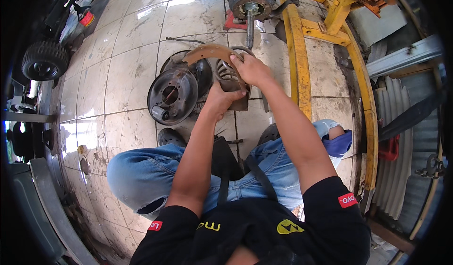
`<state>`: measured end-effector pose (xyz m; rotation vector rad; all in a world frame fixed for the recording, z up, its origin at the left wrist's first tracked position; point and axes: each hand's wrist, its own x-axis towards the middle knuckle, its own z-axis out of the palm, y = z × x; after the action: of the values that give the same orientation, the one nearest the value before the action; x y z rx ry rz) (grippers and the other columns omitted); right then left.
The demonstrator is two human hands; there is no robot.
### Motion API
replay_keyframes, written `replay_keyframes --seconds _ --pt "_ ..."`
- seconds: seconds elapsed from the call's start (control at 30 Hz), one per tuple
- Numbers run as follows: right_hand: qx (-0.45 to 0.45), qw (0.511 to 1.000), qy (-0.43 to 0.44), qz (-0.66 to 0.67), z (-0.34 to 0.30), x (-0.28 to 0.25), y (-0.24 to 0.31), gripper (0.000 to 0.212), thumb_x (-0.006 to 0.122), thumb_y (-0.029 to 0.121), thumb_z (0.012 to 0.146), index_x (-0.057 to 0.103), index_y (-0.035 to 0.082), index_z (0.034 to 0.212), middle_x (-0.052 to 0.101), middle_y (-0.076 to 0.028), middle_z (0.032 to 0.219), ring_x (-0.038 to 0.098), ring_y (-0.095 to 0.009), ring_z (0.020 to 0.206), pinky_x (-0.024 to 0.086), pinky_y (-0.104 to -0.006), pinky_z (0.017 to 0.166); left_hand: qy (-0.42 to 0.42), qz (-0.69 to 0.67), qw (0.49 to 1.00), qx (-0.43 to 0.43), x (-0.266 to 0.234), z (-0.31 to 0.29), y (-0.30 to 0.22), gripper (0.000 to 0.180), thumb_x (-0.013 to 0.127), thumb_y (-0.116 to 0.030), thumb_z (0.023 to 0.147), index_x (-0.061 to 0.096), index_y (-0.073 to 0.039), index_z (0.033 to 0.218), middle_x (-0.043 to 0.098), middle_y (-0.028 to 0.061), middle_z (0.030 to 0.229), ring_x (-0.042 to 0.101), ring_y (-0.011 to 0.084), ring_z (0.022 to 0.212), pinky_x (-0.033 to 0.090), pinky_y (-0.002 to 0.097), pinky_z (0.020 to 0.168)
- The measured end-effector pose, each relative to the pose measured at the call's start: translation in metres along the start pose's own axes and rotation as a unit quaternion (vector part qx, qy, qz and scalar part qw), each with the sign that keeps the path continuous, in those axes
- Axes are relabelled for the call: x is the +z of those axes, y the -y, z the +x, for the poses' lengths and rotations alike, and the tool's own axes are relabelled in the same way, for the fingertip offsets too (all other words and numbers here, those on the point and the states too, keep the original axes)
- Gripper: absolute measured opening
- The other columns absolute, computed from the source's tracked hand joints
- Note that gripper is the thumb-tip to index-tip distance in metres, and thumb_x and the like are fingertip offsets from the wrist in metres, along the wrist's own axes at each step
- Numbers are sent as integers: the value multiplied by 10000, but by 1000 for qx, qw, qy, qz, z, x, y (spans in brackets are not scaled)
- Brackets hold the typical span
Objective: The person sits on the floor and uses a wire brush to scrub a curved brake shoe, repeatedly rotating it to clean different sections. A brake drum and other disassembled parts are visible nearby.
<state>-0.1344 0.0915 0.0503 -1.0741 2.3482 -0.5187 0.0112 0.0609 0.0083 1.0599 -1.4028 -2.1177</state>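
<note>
A curved brake shoe with a brown lining is held up in front of me, its arc bending over to the right. My right hand grips it near the top of the curve, fingers closed. Lower down, my left hand is closed around its near end, thumb pointing right. Part of a coil spring shows behind the shoe and my hands. Just left of them, a round black brake backing plate with a hole in its middle leans over another dark plate.
A yellow steel frame stands at my right. Ahead, an axle hub with a threaded shaft sits above the tiled floor. A small tyre is at far left. Corrugated sheets lie beyond the frame.
</note>
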Motion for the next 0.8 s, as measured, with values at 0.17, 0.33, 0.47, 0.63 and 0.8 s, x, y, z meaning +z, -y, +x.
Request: replay_keyframes --seconds 0.17,0.33,0.47,0.63,0.8 --pt "26 999 20 -15 9 2 -4 656 372 633 958 597 119 1298 648 -153 1255 588 -346 1193 454 -450 989 -72 -1 997 -13 6 1 -1 612 836 -47 720 485 73 1207 637 154 1109 649 228 969 543 353 842" --pt "-4 1000 -1 -6 4 4 -6 653 357 596 974 610 59 1246 650 -184 1243 594 -361 1184 446 -482 995 -44 90 994 30 5 -7 -8 590 857 -133 743 488 74 1154 636 158 1075 651 214 917 547 335 769" --pt "12 1000 -1 -12 9 6 -5 654 362 623 963 601 104 1282 648 -163 1252 589 -353 1191 452 -460 992 -91 55 993 40 8 1 3 581 861 -142 737 489 67 1131 630 164 1069 646 215 930 543 337 784" --pt "-4 1000 6 -5 4 3 -6 666 351 602 974 609 52 1246 654 -185 1234 600 -362 1175 454 -486 982 -26 48 998 36 6 -7 -1 583 861 -149 735 476 64 1119 624 170 1071 639 215 942 541 342 797" --pt "11 1000 -3 -8 5 1 0 666 347 599 976 615 49 1239 657 -192 1225 601 -363 1175 455 -487 982 -123 42 991 43 10 -3 -8 640 857 -110 728 461 71 1196 622 168 1123 632 229 994 538 349 841"
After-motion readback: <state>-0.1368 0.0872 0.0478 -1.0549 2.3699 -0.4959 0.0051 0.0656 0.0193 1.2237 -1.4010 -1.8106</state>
